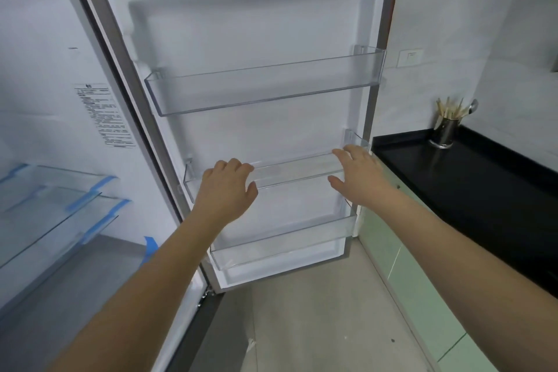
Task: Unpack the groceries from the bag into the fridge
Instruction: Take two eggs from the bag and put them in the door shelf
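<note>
Head view: left hand [226, 187] grips the middle door bin [296, 174] at nine o'clock, right hand [359, 175] splayed at three. Probably a prep step; next needs the bag (unseen).

The middle bin [296, 173] hangs on the fridge door [256, 27], shelves [54, 193] to its left, counter [483, 184] right.

- The open fridge door [241, 39] fills the middle of the view and carries three clear bins: the top door bin [265, 93] at 12 o'clock, the middle door bin [290, 174] at the centre and the bottom door bin [280, 248] toward 6 o'clock.
- On the middle door bin, the left hand [226, 187] curls its fingers over the front rim at the 9 o'clock end. The right hand [360, 175] touches the 3 o'clock end with straighter fingers.
- Blue-edged glass shelves [54, 190] sit at 9 o'clock.
- The black counter [471, 190] at 3 o'clock bears an upright metal utensil holder [444, 133].
- The pale floor [317, 326] lies at 6 o'clock.
</note>
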